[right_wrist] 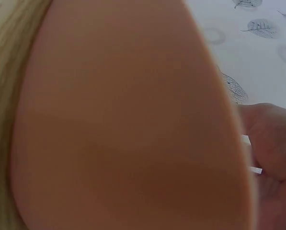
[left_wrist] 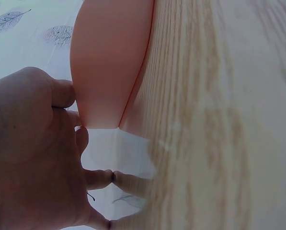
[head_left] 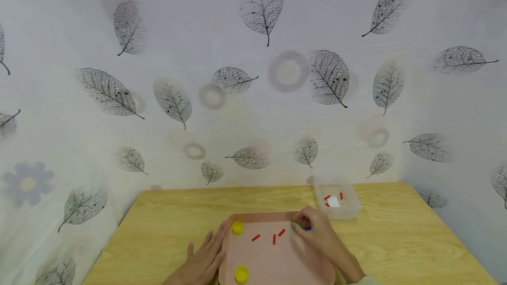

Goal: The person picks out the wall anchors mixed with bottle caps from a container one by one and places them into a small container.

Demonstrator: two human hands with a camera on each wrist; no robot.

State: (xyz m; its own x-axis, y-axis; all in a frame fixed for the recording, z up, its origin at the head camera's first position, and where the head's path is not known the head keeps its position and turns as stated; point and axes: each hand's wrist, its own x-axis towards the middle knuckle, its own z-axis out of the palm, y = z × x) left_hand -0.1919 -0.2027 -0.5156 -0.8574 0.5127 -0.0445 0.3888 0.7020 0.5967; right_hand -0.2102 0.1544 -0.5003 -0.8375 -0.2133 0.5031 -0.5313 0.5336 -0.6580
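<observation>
A pink tray (head_left: 273, 261) lies on the wooden table. My left hand (head_left: 203, 256) rests along its left edge with fingers extended; in the left wrist view that hand (left_wrist: 37, 153) touches the tray's outer wall (left_wrist: 109, 67). Over the tray's far right corner, my right hand (head_left: 318, 232) pinches a small green round piece (head_left: 294, 225) between thumb and fingers. A blue piece (head_left: 307, 228) shows partly behind the thumb; whether it is held I cannot tell. In the right wrist view the tray's wall (right_wrist: 133, 105) covers most of the frame, hiding the fingertips of the hand (right_wrist: 277, 148).
Two yellow round pieces (head_left: 237, 228) lie along the tray's left side. Three red sticks (head_left: 274, 239) lie near its middle. Behind the tray at right stands a clear plastic box (head_left: 350, 208) with several red sticks and a white piece inside. A leaf-patterned covering (head_left: 253, 118) hangs behind the table.
</observation>
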